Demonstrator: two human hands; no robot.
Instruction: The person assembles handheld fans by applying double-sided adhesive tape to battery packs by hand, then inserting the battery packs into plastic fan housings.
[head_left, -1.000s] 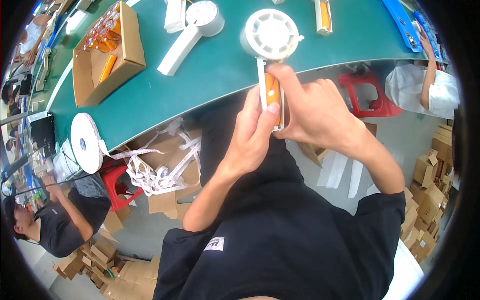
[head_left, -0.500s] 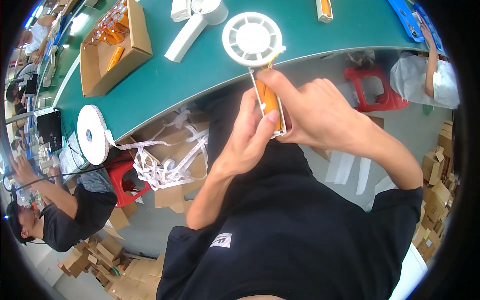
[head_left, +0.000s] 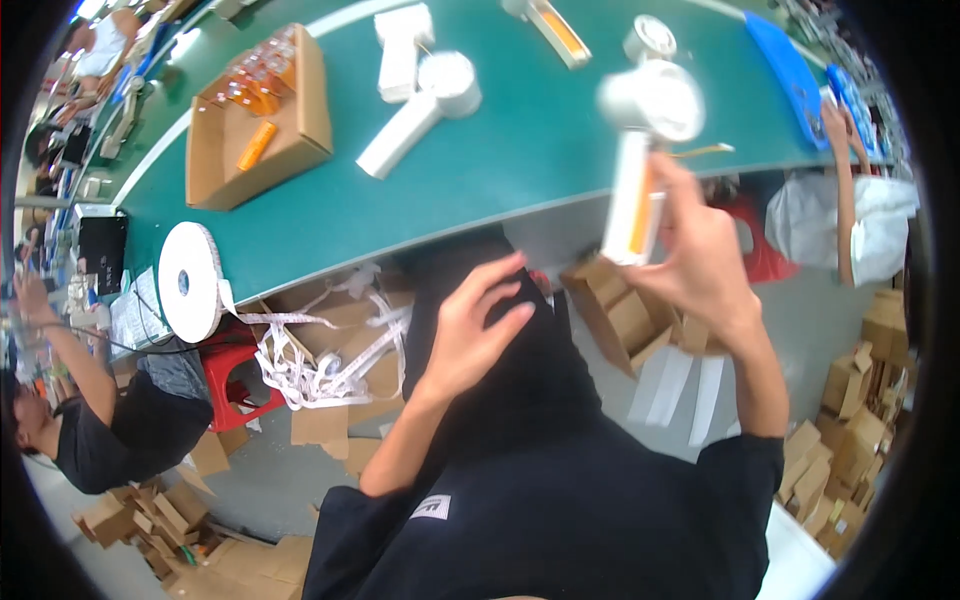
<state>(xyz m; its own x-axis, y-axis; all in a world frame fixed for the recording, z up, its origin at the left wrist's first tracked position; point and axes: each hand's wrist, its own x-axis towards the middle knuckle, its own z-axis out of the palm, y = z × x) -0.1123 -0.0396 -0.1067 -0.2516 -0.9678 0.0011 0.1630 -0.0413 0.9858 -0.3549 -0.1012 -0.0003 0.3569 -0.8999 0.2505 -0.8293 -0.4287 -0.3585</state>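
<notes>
My right hand point(head_left: 705, 260) grips a white handheld fan point(head_left: 625, 190) by its open handle, near the table's front edge. An orange cylindrical battery point(head_left: 640, 225) lies inside that handle. The round fan head is smeared by motion, and a thin yellow wire sticks out beside it. My left hand point(head_left: 465, 330) hovers over my lap, fingers apart, holding nothing. On the table beyond lie a white fan point(head_left: 415, 125), another white fan-shaped piece point(head_left: 398, 65), an open white handle with an orange battery point(head_left: 560, 35) and a round white fan head point(head_left: 650, 38).
At the left of the green table point(head_left: 480, 170) stands a cardboard box point(head_left: 315, 130) of wired orange batteries. A white tape reel point(head_left: 188, 285) trails strip into a carton below. Blue trays point(head_left: 785, 75) are at the far right. Co-workers sit on both sides; cardboard boxes point(head_left: 620, 310) litter the floor.
My left hand has let go of the fan and dropped back over my lap. My right hand has carried the fan to the right. The view has shifted slightly.
</notes>
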